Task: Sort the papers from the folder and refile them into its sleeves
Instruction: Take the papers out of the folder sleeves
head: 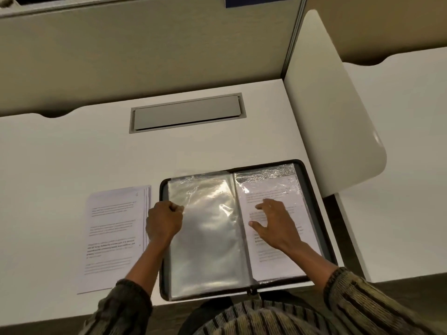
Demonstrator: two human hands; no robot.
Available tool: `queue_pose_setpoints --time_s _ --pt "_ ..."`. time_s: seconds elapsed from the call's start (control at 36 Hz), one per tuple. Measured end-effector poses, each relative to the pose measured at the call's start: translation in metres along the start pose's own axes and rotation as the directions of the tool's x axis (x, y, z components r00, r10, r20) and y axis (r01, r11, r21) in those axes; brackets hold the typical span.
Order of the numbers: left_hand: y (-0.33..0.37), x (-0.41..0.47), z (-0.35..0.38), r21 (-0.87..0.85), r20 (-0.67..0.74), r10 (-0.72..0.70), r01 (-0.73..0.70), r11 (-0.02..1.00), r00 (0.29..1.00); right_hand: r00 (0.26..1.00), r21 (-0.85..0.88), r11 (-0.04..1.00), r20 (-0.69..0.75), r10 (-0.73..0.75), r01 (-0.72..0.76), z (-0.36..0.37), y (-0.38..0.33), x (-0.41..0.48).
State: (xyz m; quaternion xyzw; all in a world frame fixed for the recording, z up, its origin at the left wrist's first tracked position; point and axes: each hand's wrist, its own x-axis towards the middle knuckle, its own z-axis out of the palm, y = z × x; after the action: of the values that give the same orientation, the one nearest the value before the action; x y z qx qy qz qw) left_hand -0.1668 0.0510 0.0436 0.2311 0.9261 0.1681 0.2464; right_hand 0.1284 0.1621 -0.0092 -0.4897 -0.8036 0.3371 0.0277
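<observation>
On the smooth white desk (72, 153), flush to its near edge, the folder (164, 274) lies open flat: dark rim, rounded corners, zip pull at the bottom of the spine. Left page is an empty clear sleeve (208, 238), crinkly and glossy with glare. Right-hand sleeve (273, 180) has a printed sheet (278, 264) inside, wrinkled plastic bunched along its top. My left hand (164, 221) is balled up at the empty sleeve's outer edge, fingers curled tight; can't tell if plastic is caught in them. My right hand (275, 221) rests on the filled sleeve, fingers and thumb spread. Just left of the folder is a stack of papers (113, 238), rectangular white sheets with grey text, right edges fanned slightly. Grey rectangular hatch (186, 114) set into the desk behind. Striped knit cuff (350, 298) on my right arm.
</observation>
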Motion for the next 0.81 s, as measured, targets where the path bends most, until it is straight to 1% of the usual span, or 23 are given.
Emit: queue_pose_setpoints --time_s 0.08,0.17,0.22,0.31,0.47,0.56,0.64,0.75,0.81 --pt "-0.015 0.010 0.001 0.084 0.028 -0.023 0.020 0.996 0.999 0.994 -0.162 0.984 0.056 0.090 -0.080 0.001 0.017 0.002" --pt "-0.025 0.014 0.005 0.186 0.050 -0.028 0.018 0.982 0.998 0.990 -0.262 0.957 0.036 0.138 -0.124 0.001 0.031 0.000" --pt "-0.030 0.016 0.010 0.225 0.058 -0.037 0.023 0.974 0.998 0.986 -0.291 0.944 0.017 0.168 -0.156 0.001 0.037 -0.002" --pt "-0.031 0.017 0.017 0.260 0.074 -0.039 0.019 0.965 0.997 0.975 -0.284 0.934 -0.012 0.221 -0.216 -0.001 0.043 -0.005" --pt "-0.023 0.019 0.021 0.366 0.043 -0.050 0.031 0.930 0.998 0.954 -0.255 0.919 -0.067 0.292 -0.300 -0.005 0.050 -0.005" --pt "-0.019 0.021 0.019 0.402 0.030 -0.050 0.034 0.915 0.998 0.949 -0.237 0.919 -0.077 0.307 -0.316 -0.003 0.052 -0.004" --pt "-0.016 0.021 0.016 0.427 0.019 -0.041 0.029 0.904 0.999 0.939 -0.227 0.912 -0.121 0.321 -0.341 -0.002 0.054 -0.001" --pt "-0.016 0.018 0.017 0.505 -0.012 0.021 -0.012 0.863 1.000 0.921 -0.171 0.909 -0.169 0.352 -0.379 -0.003 0.061 0.001" --pt "-0.013 0.013 0.018 0.541 -0.028 0.078 -0.050 0.839 0.997 0.917 -0.135 0.921 -0.222 0.331 -0.365 -0.005 0.066 0.003"
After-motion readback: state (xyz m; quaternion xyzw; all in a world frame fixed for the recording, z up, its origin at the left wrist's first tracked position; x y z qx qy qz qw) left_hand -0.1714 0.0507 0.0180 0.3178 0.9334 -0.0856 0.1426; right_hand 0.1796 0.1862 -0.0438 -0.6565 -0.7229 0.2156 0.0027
